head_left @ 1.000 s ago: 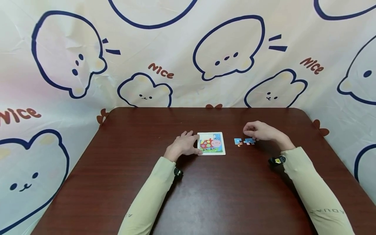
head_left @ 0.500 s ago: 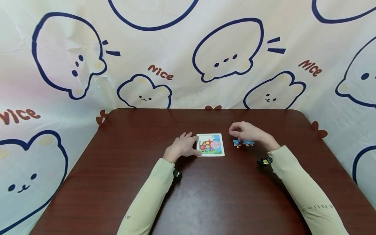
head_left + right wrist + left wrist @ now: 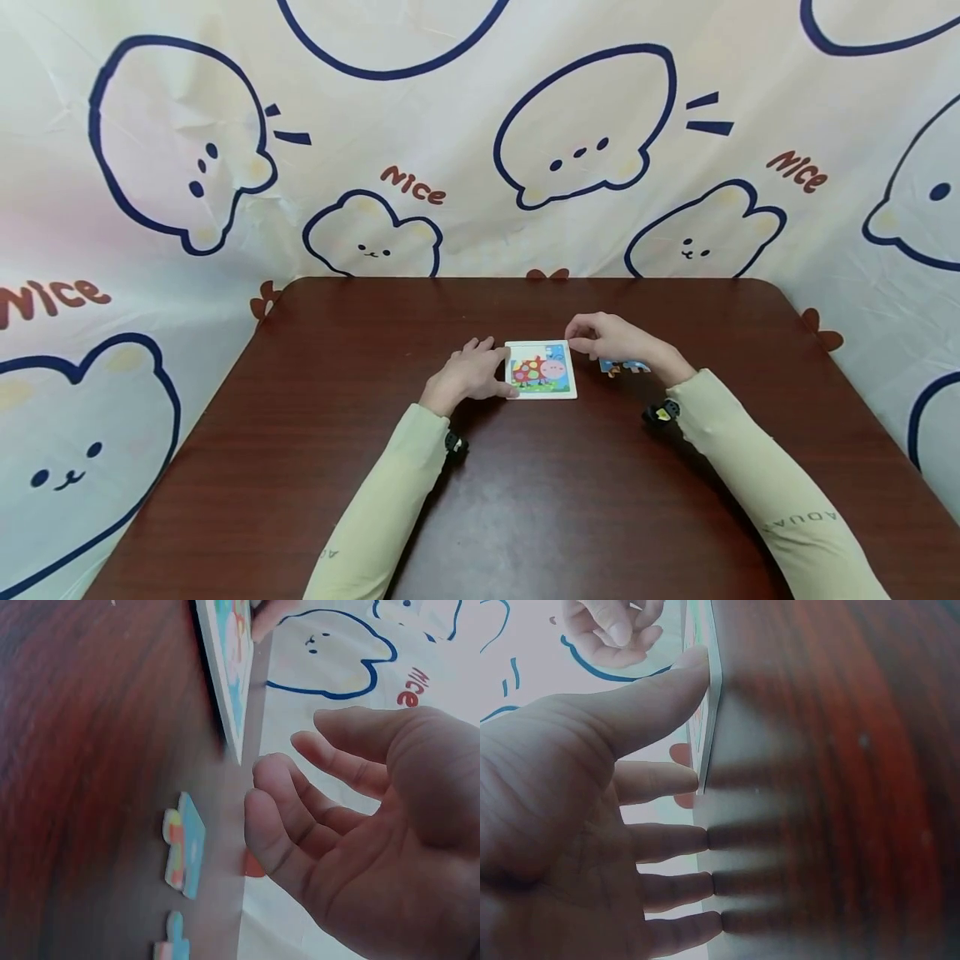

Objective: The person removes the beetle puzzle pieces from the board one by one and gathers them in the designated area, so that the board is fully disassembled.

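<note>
A small puzzle board (image 3: 538, 395) with a white border lies flat on the table, showing a red spotted ladybug with a pink face. White shows in the upper left of its picture. My left hand (image 3: 471, 372) rests at the board's left side, thumb on its edge, the index fingertip at the corner and the other straight fingertips on the table. My right hand (image 3: 611, 337) hovers at the board's upper right corner with loosely curled fingers; the right wrist view shows nothing between them. Below it, blue puzzle pieces (image 3: 193, 847) lie loose, partly hidden in the head view.
Brown wooden table (image 3: 360, 467) extends around the board on all sides. A pale cloth (image 3: 465, 133) printed with bear outlines hangs behind it and at both sides. Each wrist wears a small black device (image 3: 663, 412).
My right hand has moved left from above the loose pieces to the board's upper right corner. My left hand has stayed at the board's left side.
</note>
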Tool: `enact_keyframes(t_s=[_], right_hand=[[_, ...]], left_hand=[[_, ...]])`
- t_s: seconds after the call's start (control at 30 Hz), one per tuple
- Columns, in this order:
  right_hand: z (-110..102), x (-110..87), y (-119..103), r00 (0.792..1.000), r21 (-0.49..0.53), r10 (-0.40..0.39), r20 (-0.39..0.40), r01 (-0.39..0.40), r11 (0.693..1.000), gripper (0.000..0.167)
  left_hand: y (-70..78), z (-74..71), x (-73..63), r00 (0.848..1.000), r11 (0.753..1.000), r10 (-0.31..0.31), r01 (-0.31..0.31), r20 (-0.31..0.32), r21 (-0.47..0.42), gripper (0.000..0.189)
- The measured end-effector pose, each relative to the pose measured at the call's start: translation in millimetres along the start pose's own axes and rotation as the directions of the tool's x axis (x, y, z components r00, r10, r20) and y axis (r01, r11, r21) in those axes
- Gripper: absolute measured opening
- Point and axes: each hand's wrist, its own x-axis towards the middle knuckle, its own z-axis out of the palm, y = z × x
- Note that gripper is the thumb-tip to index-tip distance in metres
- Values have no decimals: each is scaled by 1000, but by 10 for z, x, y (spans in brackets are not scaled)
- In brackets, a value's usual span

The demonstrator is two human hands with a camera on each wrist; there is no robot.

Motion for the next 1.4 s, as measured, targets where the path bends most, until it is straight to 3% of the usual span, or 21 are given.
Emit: enact_keyframes(t_s=[0.3,0.6,1.13,1.4], right_hand=[[66,29,-53,998,-37,-45,54,47,998,25],[113,67,-119,994,-122,-2,108,15,992,32],[127,124,-156,993,-179,55,104,-35,983,49],[147,147,-226,991,-208,64,113,-40,977,46]], left_hand=[[20,17,5,1000,1000,4,-4,1,5,80],[13,-3,2,1000,1000,-11,11,7,6,80],[25,-1,30,1000,1000,-8,8,-2,10,81],[27,11,20,1000,1000,-3,3,2,14,79]])
